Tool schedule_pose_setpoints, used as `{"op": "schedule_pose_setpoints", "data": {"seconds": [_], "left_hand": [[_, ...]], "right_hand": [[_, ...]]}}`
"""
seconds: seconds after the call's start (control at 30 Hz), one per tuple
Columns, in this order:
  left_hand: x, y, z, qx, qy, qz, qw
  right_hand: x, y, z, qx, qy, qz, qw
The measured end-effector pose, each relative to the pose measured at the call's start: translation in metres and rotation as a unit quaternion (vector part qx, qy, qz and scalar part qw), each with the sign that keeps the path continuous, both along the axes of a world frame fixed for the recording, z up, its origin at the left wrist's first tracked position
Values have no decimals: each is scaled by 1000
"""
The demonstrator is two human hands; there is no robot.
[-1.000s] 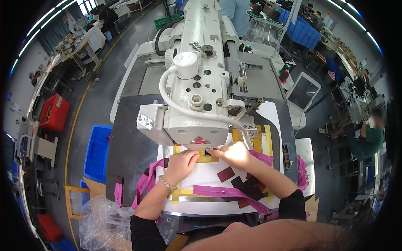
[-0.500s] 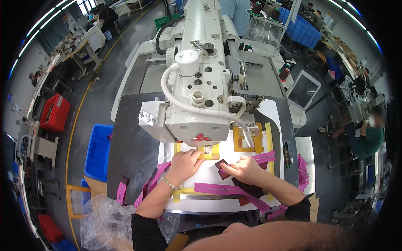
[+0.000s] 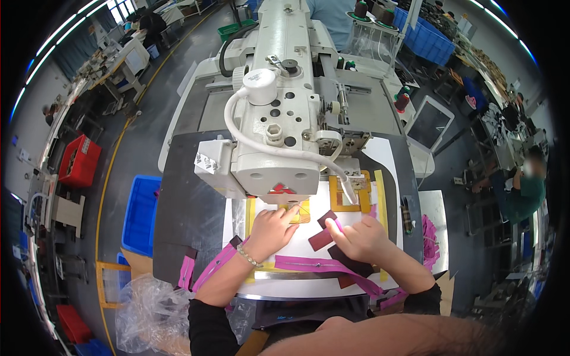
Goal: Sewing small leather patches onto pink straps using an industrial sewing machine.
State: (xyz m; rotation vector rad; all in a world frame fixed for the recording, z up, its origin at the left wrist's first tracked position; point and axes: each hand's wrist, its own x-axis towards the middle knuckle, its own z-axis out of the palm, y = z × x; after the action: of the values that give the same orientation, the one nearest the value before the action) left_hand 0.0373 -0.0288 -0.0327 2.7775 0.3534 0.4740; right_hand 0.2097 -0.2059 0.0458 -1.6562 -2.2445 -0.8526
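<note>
Head view: the left hand (image 3: 270, 230) is held low beneath the front of a white sewing machine (image 3: 276, 169), with the index finger stretched out onto a small yellow frame (image 3: 304, 218) and the thumb spread apart from it. Whether the frame is being pressed cannot be told. A beaded bracelet (image 3: 250, 258) is worn on the left wrist.

To the right, a pink strip (image 3: 338, 225) is pinched between thumb and fingers of the right hand (image 3: 363, 238); its brown end tab (image 3: 326, 218) is pointed to the far left, just above a maroon patch (image 3: 320, 240). The patch is laid on a white sheet (image 3: 323, 290), between the two hands. A larger yellow frame (image 3: 364, 191) is set on the far side of the right hand.

On the near side, a pink zip (image 3: 297, 263) is stretched across the sheet, with its right part overlapped by black cloth (image 3: 346, 258). Another zip (image 3: 217, 266) is laid slantwise beside the left forearm, and a shorter pink piece (image 3: 186, 272) is placed farther left on the dark tabletop (image 3: 178, 219).

At the left, a blue bin (image 3: 139, 216) is seen beside the table, with clear plastic (image 3: 148, 314) heaped nearer; at the right, a pink bundle (image 3: 430, 240) is piled beyond the table edge
</note>
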Motion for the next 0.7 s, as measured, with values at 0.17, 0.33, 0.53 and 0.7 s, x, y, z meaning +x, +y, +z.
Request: {"op": "schedule_pose_setpoints", "data": {"seconds": [0.17, 0.33, 0.53, 0.7], "left_hand": [[-18, 5, 40, -121, 6, -16, 992], [-35, 14, 60, -658, -75, -99, 742], [-49, 22, 77, -622, -3, -159, 767], [-49, 15, 74, -576, 32, -131, 806]], "right_hand": [[-41, 0, 43, 26, 45, 48, 997], [-72, -4, 35, -195, 374, 193, 886], [-104, -1, 15, -427, 634, 243, 597], [-81, 0, -3, -464, 742, 133, 466]]}}
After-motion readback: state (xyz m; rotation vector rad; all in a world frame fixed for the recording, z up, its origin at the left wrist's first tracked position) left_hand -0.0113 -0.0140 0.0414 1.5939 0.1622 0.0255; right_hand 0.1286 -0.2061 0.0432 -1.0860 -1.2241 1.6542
